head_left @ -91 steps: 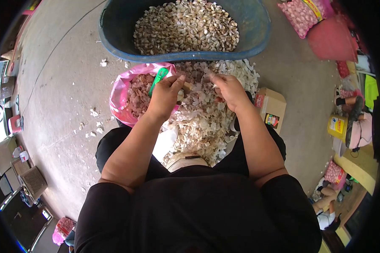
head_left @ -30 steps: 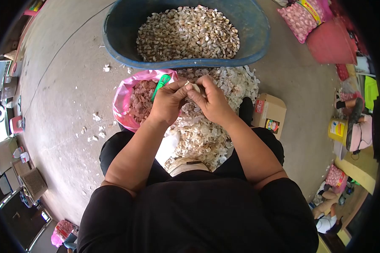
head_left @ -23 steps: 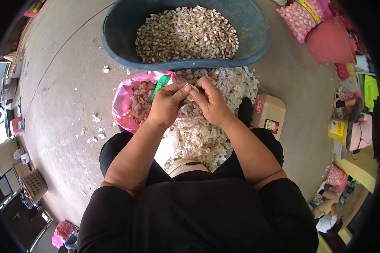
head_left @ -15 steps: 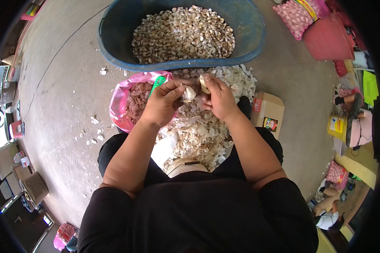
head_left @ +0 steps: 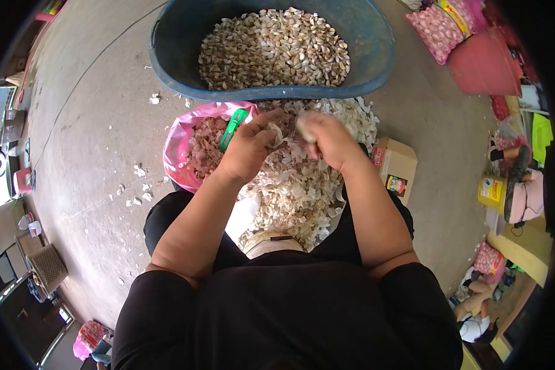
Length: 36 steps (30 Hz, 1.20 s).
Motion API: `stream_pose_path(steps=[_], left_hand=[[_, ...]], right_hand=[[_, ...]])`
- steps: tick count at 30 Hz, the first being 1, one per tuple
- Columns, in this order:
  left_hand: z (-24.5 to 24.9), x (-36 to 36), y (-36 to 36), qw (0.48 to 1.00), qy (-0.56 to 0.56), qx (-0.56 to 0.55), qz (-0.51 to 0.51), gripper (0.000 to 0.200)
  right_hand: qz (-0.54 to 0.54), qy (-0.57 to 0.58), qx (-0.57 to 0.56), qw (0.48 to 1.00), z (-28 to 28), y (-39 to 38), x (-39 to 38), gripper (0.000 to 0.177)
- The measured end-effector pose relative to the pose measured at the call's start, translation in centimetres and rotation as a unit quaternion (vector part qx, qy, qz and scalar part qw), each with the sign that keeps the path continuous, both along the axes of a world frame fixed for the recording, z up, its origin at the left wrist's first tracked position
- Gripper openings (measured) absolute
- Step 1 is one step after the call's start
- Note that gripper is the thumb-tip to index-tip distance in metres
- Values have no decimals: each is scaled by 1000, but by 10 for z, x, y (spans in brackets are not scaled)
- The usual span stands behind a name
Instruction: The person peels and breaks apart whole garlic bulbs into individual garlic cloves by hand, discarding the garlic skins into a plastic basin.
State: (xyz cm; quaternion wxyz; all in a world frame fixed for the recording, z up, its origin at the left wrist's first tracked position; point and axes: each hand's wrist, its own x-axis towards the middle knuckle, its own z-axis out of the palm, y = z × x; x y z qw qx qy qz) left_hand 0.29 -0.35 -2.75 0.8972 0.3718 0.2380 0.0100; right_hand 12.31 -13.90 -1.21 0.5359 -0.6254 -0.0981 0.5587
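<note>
A big blue tub (head_left: 262, 94) is set on the floor, and it is filled with garlic cloves (head_left: 274, 46). Just below the tub, the left hand (head_left: 246, 151) is closed around a green tool (head_left: 234, 126), and a garlic bulb (head_left: 275, 132) is pinched in its fingertips. The right hand (head_left: 333, 140) is seen just beside it, also below the tub. It is blurry, but a pale piece (head_left: 303, 127) is gripped in its curled fingers. Under both hands, right against the tub's near rim, a heap of white skins (head_left: 296, 191) is piled. A pink bag (head_left: 179, 145) full of pinkish skins is placed below the tub's left end, touching the heap. A cardboard box (head_left: 398, 163) is set below the tub's right end, beside the heap. A yellow can (head_left: 492, 190) is seen far to the right of the tub.
</note>
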Motion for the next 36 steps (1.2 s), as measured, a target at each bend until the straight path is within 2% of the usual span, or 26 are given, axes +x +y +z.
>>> stream_pose_path(steps=[1, 2, 3, 4, 5, 6, 7, 8, 11, 12, 15, 19, 21, 24, 27, 30, 33, 36], left_hand=[[1, -1, 0, 1000, 0, 6, 10, 32], [1, -1, 0, 1000, 1, 13, 20, 30], [1, -2, 1, 999, 16, -10, 46, 28], [1, -4, 3, 996, 30, -33, 71, 26], [0, -5, 5, 993, 45, -56, 97, 24], [0, -6, 5, 992, 56, -40, 107, 19], [1, -6, 5, 993, 56, -23, 104, 18], [1, -6, 5, 993, 58, -6, 102, 17], [3, -7, 3, 995, 34, -22, 90, 19], [6, -7, 3, 995, 20, -38, 85, 21], [19, -4, 2, 997, 8, -76, 32, 27], [10, -2, -1, 996, 1, 81, 23, 27], [1, 0, -7, 991, -24, 120, 46, 25], [-1, 5, -13, 980, -6, 186, 69, 25], [0, 5, -8, 996, -22, 64, 58, 23], [4, 3, -4, 994, -57, 92, 30, 22], [9, -1, -5, 982, -53, 183, -15, 22], [15, -3, -2, 990, -54, 132, -12, 22]], right_hand=[[-116, 65, 77, 988, 5, 6, 3, 27], [-229, 129, 152, 953, 13, 11, 6, 29], [-338, 190, 223, 894, 19, 15, 7, 31], [-328, 148, 234, 903, 11, 11, 7, 38], [-255, 30, 192, 947, 5, 11, 4, 37], [-174, -89, 146, 970, 2, 13, -2, 37], [-89, -208, 97, 969, 1, 15, -8, 38], [-30, -199, 57, 978, 1, 16, -14, 32], [-13, -209, 100, 973, -6, 18, -32, 23], [-50, -135, 123, 982, -6, 19, -32, 17], [-43, -107, 97, 989, -1, 15, -26, 14], [-52, -262, 127, 955, -11, 14, -29, 10], [-70, -329, 151, 930, -16, 13, -31, 9], [-110, -323, 133, 930, -12, 11, -34, 8], [-102, -263, 108, 953, -7, 7, -32, 9], [-113, -262, 107, 953, -8, 9, -32, 13], [-113, -196, 151, 962, -6, 12, -37, 17], [-117, -210, 139, 961, -6, 14, -39, 18]])
